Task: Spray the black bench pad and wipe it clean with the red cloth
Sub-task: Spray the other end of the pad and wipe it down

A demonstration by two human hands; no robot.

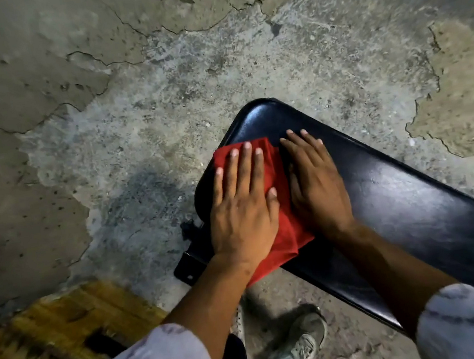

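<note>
While the red cloth (281, 203) lies spread across the near end of the black bench pad (400, 202), a person's left hand (242, 203) presses it flat, fingers straight, gripping nothing; the right hand (315, 183) rests palm-down, fingers extended, on the cloth's edge and the pad, above a cracked concrete floor (155, 84)

The bench pad (400, 202) ran from centre frame toward the lower right, above the floor (155, 84). The cloth (286, 227) lay on the pad's near-left end. The left hand (242, 206) rested flat on the cloth; the right hand (316, 186) lay flat just beside it, on the pad. A shoe (301, 343) stood on the floor below the pad's near edge, and a wooden block (63, 340) sat at lower left.
</note>
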